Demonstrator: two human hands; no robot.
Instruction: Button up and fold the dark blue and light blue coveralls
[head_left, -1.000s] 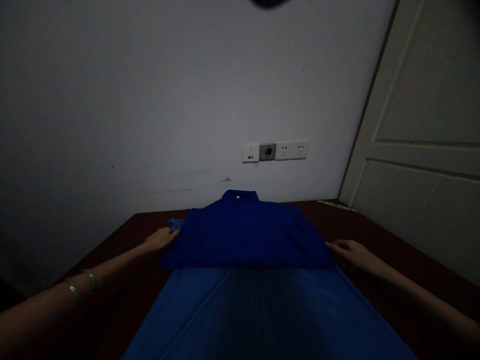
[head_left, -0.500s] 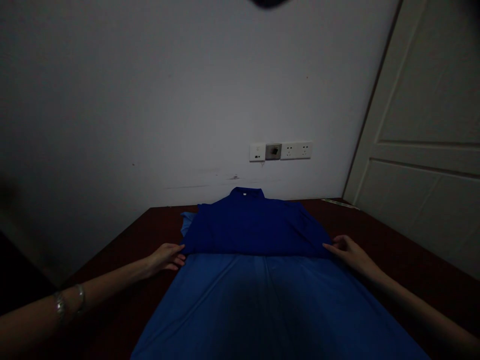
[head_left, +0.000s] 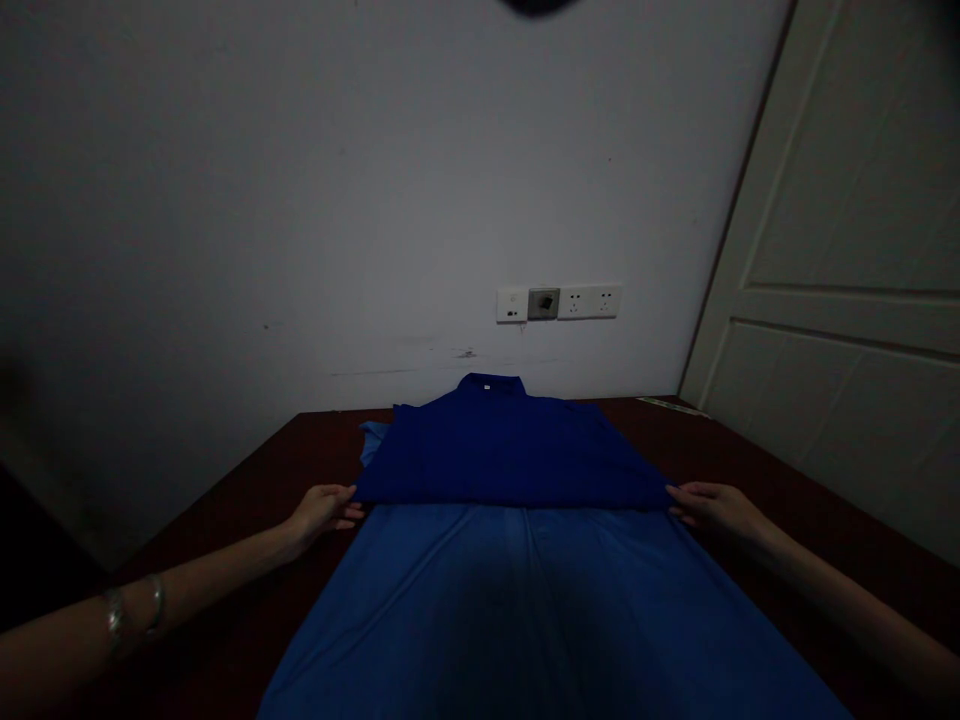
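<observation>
A dark blue collared shirt lies spread out, its collar with a small white label toward the wall and its straight lower edge toward me. Under that edge a lighter blue cloth runs down to the bottom of the view; I cannot tell whether the two are one garment. At the dark shirt's left lower corner, my left hand pinches the fabric between thumb and fingers. My right hand grips the opposite corner the same way. Between them the edge is stretched nearly straight.
Everything lies on a dark reddish-brown tabletop against a pale wall. Wall sockets sit above the collar. A panelled door stands at the right, and a thin strip lies near the table's back right.
My right hand has moved outward to the right and now holds the corner more tautly. My left hand has shifted slightly left. The shirt's wrinkles on the right have smoothed.
</observation>
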